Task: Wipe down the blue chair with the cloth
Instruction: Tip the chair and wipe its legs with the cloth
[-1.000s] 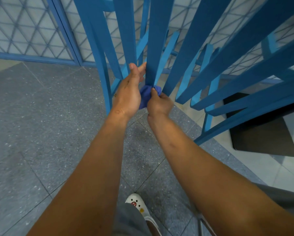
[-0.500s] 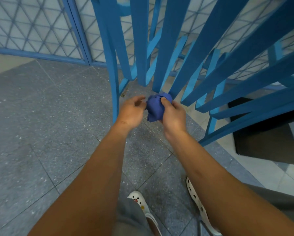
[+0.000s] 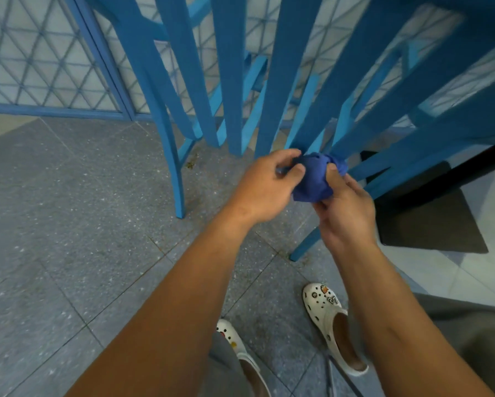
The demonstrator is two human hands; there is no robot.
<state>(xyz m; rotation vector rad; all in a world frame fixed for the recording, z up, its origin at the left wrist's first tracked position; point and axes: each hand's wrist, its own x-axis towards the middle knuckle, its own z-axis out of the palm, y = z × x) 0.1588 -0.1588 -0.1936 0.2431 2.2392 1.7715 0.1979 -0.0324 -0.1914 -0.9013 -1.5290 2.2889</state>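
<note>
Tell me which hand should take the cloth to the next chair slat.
Right, probably. The right hand grips the bunched cloth from below, nearest the slats on that side; the left hand only pinches its edge.

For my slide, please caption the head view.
Both hands bunch the cloth beside the blue chair.

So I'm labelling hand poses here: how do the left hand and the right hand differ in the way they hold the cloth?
The left hand pinches the cloth at its left side with fingertips, knuckles up; the right hand grips it from below and the right, thumb pressed on top. The left hand sits higher and farther left; the right hand lies lower, nearer the blue chair. Both grip the same bunched cloth.
</note>
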